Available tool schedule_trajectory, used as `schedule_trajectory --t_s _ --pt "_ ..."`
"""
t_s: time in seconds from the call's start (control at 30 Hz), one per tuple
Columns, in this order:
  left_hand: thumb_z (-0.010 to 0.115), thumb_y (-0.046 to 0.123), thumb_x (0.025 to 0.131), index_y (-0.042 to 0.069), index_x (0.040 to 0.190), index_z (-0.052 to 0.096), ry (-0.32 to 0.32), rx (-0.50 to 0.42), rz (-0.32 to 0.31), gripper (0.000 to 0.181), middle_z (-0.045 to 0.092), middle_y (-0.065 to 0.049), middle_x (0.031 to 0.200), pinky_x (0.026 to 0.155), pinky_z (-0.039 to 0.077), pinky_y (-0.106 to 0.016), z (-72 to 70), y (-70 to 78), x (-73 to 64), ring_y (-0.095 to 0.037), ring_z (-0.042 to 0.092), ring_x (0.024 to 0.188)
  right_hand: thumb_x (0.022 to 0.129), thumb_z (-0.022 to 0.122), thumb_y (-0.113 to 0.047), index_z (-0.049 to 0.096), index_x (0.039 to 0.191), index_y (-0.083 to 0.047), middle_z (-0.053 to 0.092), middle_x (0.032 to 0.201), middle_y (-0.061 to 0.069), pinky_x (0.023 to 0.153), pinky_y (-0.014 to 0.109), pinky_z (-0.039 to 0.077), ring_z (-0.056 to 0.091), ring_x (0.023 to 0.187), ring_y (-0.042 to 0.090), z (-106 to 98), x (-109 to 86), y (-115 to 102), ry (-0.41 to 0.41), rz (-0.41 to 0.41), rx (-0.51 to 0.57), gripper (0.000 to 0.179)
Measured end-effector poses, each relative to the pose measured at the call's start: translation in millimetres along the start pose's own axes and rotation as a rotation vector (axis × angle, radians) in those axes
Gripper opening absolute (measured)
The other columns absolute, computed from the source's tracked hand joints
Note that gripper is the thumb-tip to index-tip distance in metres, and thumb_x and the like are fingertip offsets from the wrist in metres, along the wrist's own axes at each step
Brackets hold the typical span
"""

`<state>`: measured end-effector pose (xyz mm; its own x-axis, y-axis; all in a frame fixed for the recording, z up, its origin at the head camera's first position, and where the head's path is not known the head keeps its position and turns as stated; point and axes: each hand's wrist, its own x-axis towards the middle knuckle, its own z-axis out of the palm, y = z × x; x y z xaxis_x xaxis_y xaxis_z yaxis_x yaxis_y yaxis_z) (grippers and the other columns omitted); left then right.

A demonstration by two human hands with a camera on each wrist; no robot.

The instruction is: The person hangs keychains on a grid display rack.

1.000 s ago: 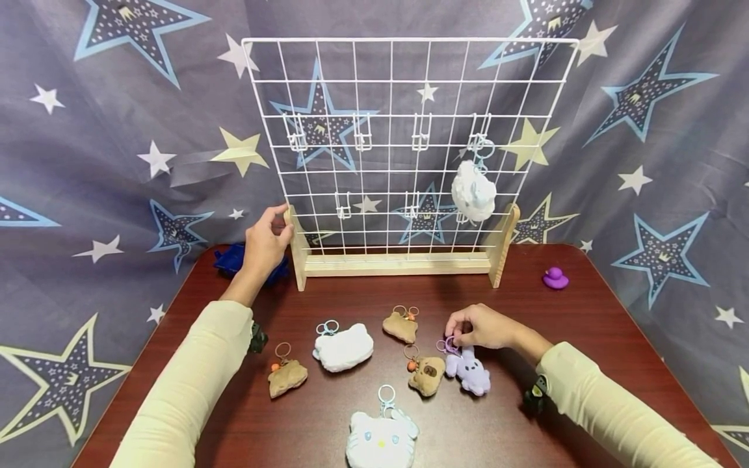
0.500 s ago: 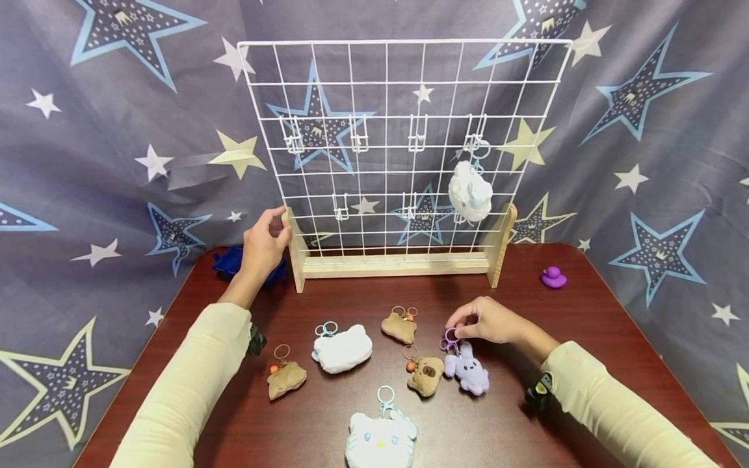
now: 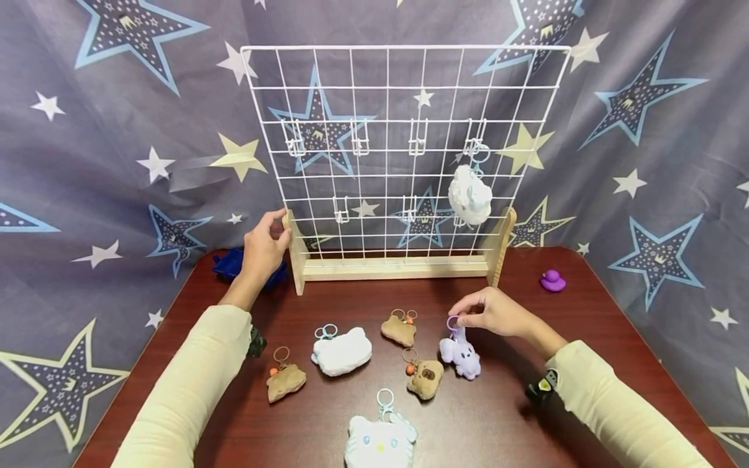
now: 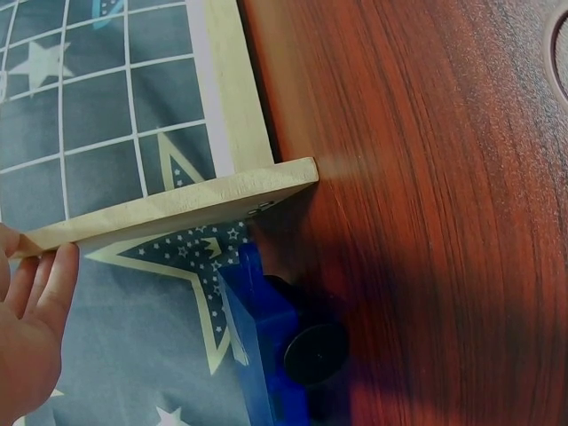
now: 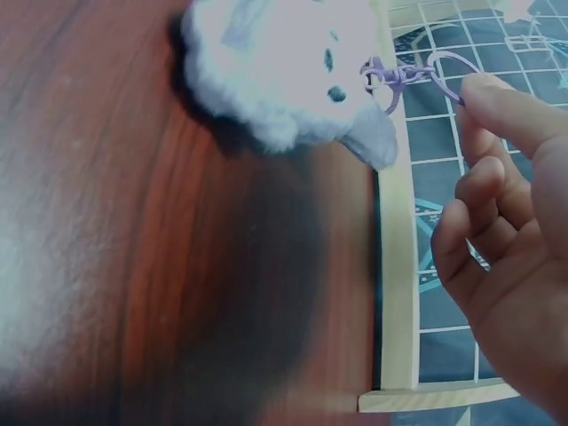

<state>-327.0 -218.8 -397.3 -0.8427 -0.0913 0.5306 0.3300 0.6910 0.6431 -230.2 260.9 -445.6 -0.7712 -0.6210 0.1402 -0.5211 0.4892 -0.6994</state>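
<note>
Thumb and fingertips of my right hand (image 3: 494, 313) pinch the purple ring of a lilac plush keychain (image 3: 462, 356), a long-eared animal. In the right wrist view the plush (image 5: 284, 62) hangs from its clasp close over the table, face showing. My left hand (image 3: 264, 246) grips the top of the left wooden post (image 3: 297, 253) of a white wire grid rack (image 3: 387, 151). The left wrist view shows its thumb and fingers on either side of that wooden board (image 4: 177, 206). A fluffy white keychain (image 3: 470, 195) hangs from the upper right hook.
On the table (image 3: 491, 422) lie a white plush (image 3: 342, 352), a white cat plush (image 3: 380, 443) and brown plush keychains (image 3: 425, 379), (image 3: 400, 330), (image 3: 287, 382). A purple duck (image 3: 552, 281) sits at the right. A blue toy vehicle (image 3: 229, 263) stands behind my left hand.
My right hand has risen and moved toward the rack with the ring, pulling the lilac plush up and away from its former spot. The left hand stays on the post.
</note>
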Motion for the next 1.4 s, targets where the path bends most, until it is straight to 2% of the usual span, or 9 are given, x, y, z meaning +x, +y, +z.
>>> schedule_trajectory --t_s 0.23,0.4,0.47,0.63,0.73,0.87,1.13,1.4 --pt "0.067 0.01 0.095 0.013 0.139 0.062 0.007 -0.001 0.01 0.044 0.077 -0.018 0.102 0.078 0.057 -0.044 1.3 0.3 -0.3 -0.033 0.075 0.09 0.092 0.076 -0.016 0.079 0.109 -0.008 0.08 0.099 -0.004 0.083 0.022 0.056 0.071 0.091 0.001 -2 0.9 -5 0.033 0.012 0.017 0.019" --pt "0.068 0.009 0.095 0.014 0.138 0.063 0.009 0.002 0.009 0.044 0.077 -0.017 0.101 0.072 0.051 -0.021 1.4 -1.3 0.3 -0.031 0.075 0.09 0.091 0.076 -0.013 0.08 0.108 -0.009 0.08 0.1 -0.001 0.082 0.021 0.055 0.07 0.091 0.0 -3 4.7 -11 0.077 0.001 0.037 0.018" --pt "0.068 0.009 0.095 0.014 0.138 0.063 0.009 0.005 0.008 0.044 0.077 -0.016 0.101 0.071 0.049 -0.018 0.9 -1.5 0.4 -0.031 0.076 0.09 0.091 0.076 -0.013 0.08 0.107 -0.009 0.08 0.1 0.0 0.081 0.02 0.055 0.069 0.091 -0.001 -5 7.6 -14 0.092 -0.003 0.033 0.017" --pt "0.068 0.009 0.095 0.013 0.138 0.063 0.012 -0.001 0.012 0.044 0.077 -0.017 0.101 0.075 0.056 -0.038 1.2 -0.8 0.1 -0.032 0.075 0.09 0.091 0.076 -0.012 0.08 0.108 -0.011 0.08 0.1 0.003 0.078 0.019 0.054 0.067 0.09 -0.001 -14 15.3 -25 0.119 -0.01 0.022 0.017" --pt "0.068 0.008 0.094 0.012 0.138 0.063 0.014 -0.002 0.017 0.044 0.077 -0.018 0.1 0.077 0.057 -0.044 1.3 0.0 -0.6 -0.032 0.075 0.089 0.091 0.076 -0.012 0.08 0.108 -0.013 0.08 0.103 0.004 0.079 0.019 0.054 0.066 0.092 -0.001 -20 19.9 -32 0.137 0.001 0.023 0.017" --pt "0.069 0.008 0.094 0.011 0.137 0.063 0.019 -0.006 0.024 0.044 0.077 -0.018 0.1 0.076 0.057 -0.044 0.9 0.7 -1.3 -0.033 0.075 0.089 0.09 0.077 -0.01 0.08 0.107 -0.011 0.079 0.103 0.005 0.076 0.02 0.054 0.066 0.09 0.0 -31 26.2 -43 0.173 -0.003 0.022 0.017" --pt "0.068 0.008 0.094 0.012 0.138 0.063 0.014 -0.005 0.023 0.044 0.077 -0.018 0.101 0.076 0.057 -0.043 -0.7 0.9 -1.5 -0.033 0.075 0.089 0.09 0.075 -0.006 0.079 0.106 -0.006 0.078 0.094 0.009 0.056 0.02 0.046 0.055 0.066 0.003 -51 38.8 -67 0.228 -0.025 0.017 0.016" --pt "0.069 0.009 0.094 0.012 0.137 0.063 0.019 0.001 0.021 0.044 0.077 -0.017 0.1 0.075 0.057 -0.04 -0.2 -0.4 -0.8 -0.031 0.075 0.088 0.091 0.075 -0.005 0.079 0.107 -0.004 0.077 0.089 0.011 0.059 0.019 0.048 0.06 0.068 0.003 -65 55.8 -95 0.264 -0.08 0.014 0.017"
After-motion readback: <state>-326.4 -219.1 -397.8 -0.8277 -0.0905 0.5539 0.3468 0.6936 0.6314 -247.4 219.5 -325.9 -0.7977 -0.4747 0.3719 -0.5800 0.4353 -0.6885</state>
